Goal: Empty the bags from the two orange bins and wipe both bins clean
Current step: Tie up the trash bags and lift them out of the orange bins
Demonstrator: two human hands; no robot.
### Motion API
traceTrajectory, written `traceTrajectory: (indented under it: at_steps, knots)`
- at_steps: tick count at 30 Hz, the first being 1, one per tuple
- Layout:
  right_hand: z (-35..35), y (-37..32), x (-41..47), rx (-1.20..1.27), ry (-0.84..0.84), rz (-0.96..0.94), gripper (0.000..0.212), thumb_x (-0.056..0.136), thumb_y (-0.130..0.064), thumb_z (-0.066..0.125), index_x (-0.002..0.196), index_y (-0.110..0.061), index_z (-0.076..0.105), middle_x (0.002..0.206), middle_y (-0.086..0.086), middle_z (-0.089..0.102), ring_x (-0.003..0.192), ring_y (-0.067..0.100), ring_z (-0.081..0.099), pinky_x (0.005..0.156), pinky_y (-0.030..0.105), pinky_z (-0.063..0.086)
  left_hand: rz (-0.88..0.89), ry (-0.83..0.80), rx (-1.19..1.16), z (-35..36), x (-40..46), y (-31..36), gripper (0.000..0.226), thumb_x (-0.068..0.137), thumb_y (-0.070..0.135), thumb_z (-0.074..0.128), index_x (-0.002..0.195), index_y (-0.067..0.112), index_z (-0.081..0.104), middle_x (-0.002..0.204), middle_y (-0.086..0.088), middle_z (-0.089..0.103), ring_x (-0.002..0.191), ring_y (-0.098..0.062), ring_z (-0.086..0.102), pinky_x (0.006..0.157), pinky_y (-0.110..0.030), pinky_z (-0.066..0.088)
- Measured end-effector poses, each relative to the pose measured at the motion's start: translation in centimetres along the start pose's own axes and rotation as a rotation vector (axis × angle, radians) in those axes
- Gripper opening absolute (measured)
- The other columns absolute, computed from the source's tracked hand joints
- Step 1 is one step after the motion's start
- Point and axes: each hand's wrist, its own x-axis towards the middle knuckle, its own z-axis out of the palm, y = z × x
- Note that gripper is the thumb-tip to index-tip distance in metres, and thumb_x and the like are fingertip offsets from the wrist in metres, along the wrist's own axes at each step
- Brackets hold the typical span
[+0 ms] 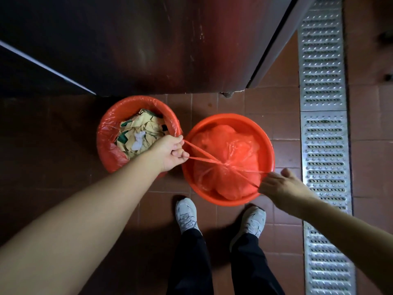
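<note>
Two orange bins stand side by side on the tiled floor. The right bin (266,143) holds a red bag (225,150) gathered at its mouth, with drawstrings stretched out to both sides. My left hand (170,153) grips the left drawstring loop beside the bin's left rim. My right hand (280,185) pinches the right drawstring at the bin's right rim, thumb raised. The left bin (106,133) is lined with a red bag (108,152) that stands open, filled with crumpled paper waste (140,133).
A dark metal cabinet (148,43) stands right behind the bins. A perforated steel drain grate (323,124) runs along the floor at the right. My two white shoes (187,216) stand just in front of the right bin.
</note>
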Motion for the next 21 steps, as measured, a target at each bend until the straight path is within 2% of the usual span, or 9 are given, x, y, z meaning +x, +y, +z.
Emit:
traceTrajectory:
  at_steps: [2, 5, 8, 10, 11, 13, 16, 18, 21]
  knots:
    - [1.2, 1.2, -1.7, -0.088, -0.054, -0.007, 0.032, 0.091, -0.012, 0.050, 0.104, -0.032, 0.071, 0.102, -0.008, 0.069, 0.099, 0.019, 0.062, 0.074, 0.040, 0.036, -0.023, 0.021, -0.042, 0.1, 0.5, -0.3, 0.029, 0.103, 0.014, 0.040, 0.075, 0.011, 0.043, 0.042, 0.006, 0.021, 0.039, -0.011, 0.018, 0.063, -0.025, 0.036]
    - [1.2, 1.3, -2.0, -0.071, -0.033, 0.030, 0.021, 0.095, -0.019, 0.053, 0.100, -0.029, 0.071, 0.102, -0.005, 0.069, 0.097, 0.020, 0.063, 0.073, 0.039, 0.036, -0.036, 0.020, -0.090, 0.5, 1.2, -1.3, 0.030, 0.104, 0.015, 0.038, 0.074, 0.012, 0.042, 0.042, 0.005, 0.021, 0.043, -0.011, 0.017, 0.065, -0.023, 0.034]
    - [0.6, 1.1, -1.8, -0.011, -0.068, 0.118, 0.021, 0.100, -0.033, 0.048, 0.101, -0.028, 0.068, 0.106, -0.010, 0.067, 0.104, 0.015, 0.061, 0.085, 0.041, 0.038, -0.029, -0.031, -0.076, 0.5, 1.2, -1.7, 0.031, 0.102, 0.017, 0.043, 0.072, 0.013, 0.045, 0.048, 0.004, 0.026, 0.044, -0.012, 0.023, 0.068, -0.025, 0.036]
    - [-0.1, 0.4, -1.3, 0.085, -0.071, 0.205, 0.017, 0.097, -0.031, 0.052, 0.093, -0.023, 0.067, 0.094, -0.010, 0.066, 0.096, 0.015, 0.059, 0.088, 0.040, 0.038, -0.024, -0.103, -0.016, 0.3, 0.7, -1.6, 0.029, 0.100, 0.019, 0.042, 0.071, 0.014, 0.045, 0.056, 0.003, 0.031, 0.047, -0.012, 0.027, 0.065, -0.026, 0.036]
    - [-0.5, -0.2, -1.0, 0.194, -0.052, 0.283, 0.016, 0.094, -0.026, 0.055, 0.085, -0.018, 0.066, 0.082, -0.007, 0.064, 0.085, 0.018, 0.058, 0.084, 0.039, 0.040, -0.026, -0.154, 0.034, 0.5, 0.3, -1.6, 0.027, 0.098, 0.018, 0.041, 0.072, 0.014, 0.046, 0.061, 0.001, 0.036, 0.050, -0.012, 0.031, 0.063, -0.026, 0.035]
    - [-1.8, -1.3, -0.3, 0.605, -0.022, 0.500, 0.020, 0.091, -0.016, 0.055, 0.073, -0.009, 0.064, 0.067, 0.004, 0.059, 0.065, 0.020, 0.050, 0.068, 0.037, 0.042, -0.033, -0.261, 0.151, 1.0, -0.8, -1.6, 0.021, 0.090, 0.010, 0.039, 0.072, 0.011, 0.050, 0.073, -0.007, 0.055, 0.059, -0.015, 0.046, 0.063, -0.026, 0.038]
    - [-4.3, -2.4, 0.8, 1.263, 0.102, 0.678, 0.030, 0.087, -0.003, 0.045, 0.064, -0.006, 0.063, 0.067, 0.016, 0.062, 0.062, 0.018, 0.052, 0.068, 0.035, 0.042, -0.081, -0.399, 0.279, 2.0, -2.3, -2.5, 0.026, 0.083, -0.007, 0.031, 0.078, 0.004, 0.054, 0.093, -0.016, 0.067, 0.074, -0.019, 0.064, 0.068, -0.025, 0.048]
    - [-5.3, -3.1, 1.7, 1.562, 0.198, 0.661, 0.029, 0.083, 0.007, 0.039, 0.072, 0.002, 0.065, 0.071, 0.022, 0.062, 0.062, 0.027, 0.053, 0.070, 0.038, 0.044, -0.115, -0.453, 0.364, 2.3, -3.0, -3.4, 0.034, 0.086, -0.017, 0.029, 0.083, 0.002, 0.057, 0.102, -0.018, 0.068, 0.080, -0.017, 0.068, 0.069, -0.022, 0.053]
    - [-5.6, -3.9, 2.9, 1.905, 0.198, 0.619, 0.030, 0.088, 0.014, 0.040, 0.097, 0.009, 0.068, 0.091, 0.023, 0.068, 0.063, 0.025, 0.062, 0.076, 0.034, 0.053, -0.140, -0.499, 0.419, 2.5, -3.7, -4.4, 0.023, 0.092, -0.013, 0.046, 0.100, -0.002, 0.064, 0.112, -0.018, 0.067, 0.085, -0.016, 0.069, 0.069, -0.018, 0.055]
